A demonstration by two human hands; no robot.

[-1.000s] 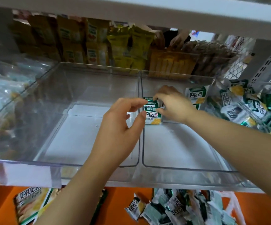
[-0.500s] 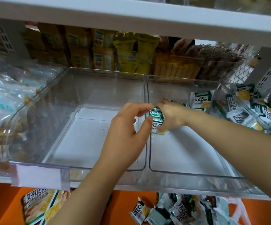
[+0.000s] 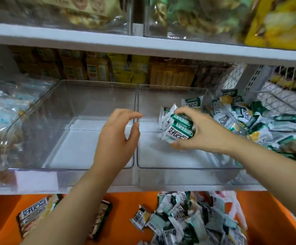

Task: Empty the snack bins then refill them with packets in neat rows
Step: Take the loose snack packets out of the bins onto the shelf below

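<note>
A bundle of green-and-white foil snack packets sits toward the back of the right-hand clear plastic bin, gripped between the curled fingers and thumb of the right hand. A single packet stands by the bin's rear right corner. The left hand hovers at the bin's left wall, fingers loosely curved, holding nothing. Left of the bin stands a second clear bin. Below the bin, a loose heap of packets lies on an orange surface.
</note>
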